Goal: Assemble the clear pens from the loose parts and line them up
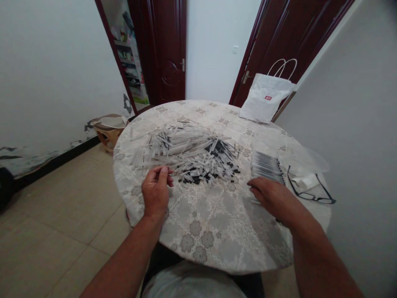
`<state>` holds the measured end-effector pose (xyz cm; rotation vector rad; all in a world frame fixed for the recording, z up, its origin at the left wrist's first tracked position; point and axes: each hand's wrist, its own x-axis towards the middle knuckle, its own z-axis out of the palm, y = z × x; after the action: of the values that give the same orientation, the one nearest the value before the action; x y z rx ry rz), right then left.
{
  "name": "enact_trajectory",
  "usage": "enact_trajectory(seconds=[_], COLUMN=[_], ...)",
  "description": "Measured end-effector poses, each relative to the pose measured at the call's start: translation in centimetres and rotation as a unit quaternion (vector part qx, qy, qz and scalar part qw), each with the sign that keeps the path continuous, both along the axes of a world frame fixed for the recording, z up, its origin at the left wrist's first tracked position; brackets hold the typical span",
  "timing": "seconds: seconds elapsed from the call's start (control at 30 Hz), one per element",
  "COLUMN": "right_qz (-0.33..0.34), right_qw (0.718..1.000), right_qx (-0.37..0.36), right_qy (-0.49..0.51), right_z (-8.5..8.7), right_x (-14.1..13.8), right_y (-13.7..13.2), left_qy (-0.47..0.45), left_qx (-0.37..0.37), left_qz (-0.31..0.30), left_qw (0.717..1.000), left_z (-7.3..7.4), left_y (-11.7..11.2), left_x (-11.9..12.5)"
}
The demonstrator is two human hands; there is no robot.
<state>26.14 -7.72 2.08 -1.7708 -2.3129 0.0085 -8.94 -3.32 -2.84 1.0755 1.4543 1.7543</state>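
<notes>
A loose pile of pen parts [189, 142] covers the middle of the table: clear and whitish tubes, thin dark refills and small black-tipped pieces. At the pile's near left edge is my left hand [156, 188], thumb pressed against curled fingers; whatever they pinch is too small to make out. My right hand [269, 194] is low over the table on the right, its fingers drawn together and partly hidden. Just beyond it lies a neat row of pens [267, 165], side by side with dark ends. A pale stick-like piece [255, 201] shows beneath the right hand.
Black-framed glasses [310, 196] lie at the right with a white packet [306, 181] and clear plastic. A white paper bag [266, 97] stands at the far right edge. The round table wears a patterned cloth [198, 231]. A brown stool [108, 128] is beyond its left side.
</notes>
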Motion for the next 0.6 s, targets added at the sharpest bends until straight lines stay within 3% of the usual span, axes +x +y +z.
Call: enact_trajectory(seconds=[0.1, 0.23, 0.43, 0.6], right_qz=[0.051, -0.005, -0.141, -0.137], right_qw=[0.999, 1.000, 0.989, 0.990], right_qx=[-0.006, 0.024, 0.049, 0.013], right_qy=[-0.010, -0.016, -0.010, -0.006], right_z=[1.0, 0.0, -3.9, -5.2], right_x=[-4.1, -7.5, -8.7, -8.8], right_y=[2.6, 6.7, 9.5, 10.0], left_qy=[-0.012, -0.019, 0.018, 0.036], left_qx=[-0.005, -0.006, -0.013, -0.014], left_qz=[0.008, 0.011, -0.029, -0.057], left_qw=[1.000, 1.000, 0.999, 0.998], left_z=[-0.1, -0.1, -0.2, -0.2], left_y=[0.1, 0.1, -0.2, -0.4], left_x=[-0.2, -0.1, 0.0, 0.1])
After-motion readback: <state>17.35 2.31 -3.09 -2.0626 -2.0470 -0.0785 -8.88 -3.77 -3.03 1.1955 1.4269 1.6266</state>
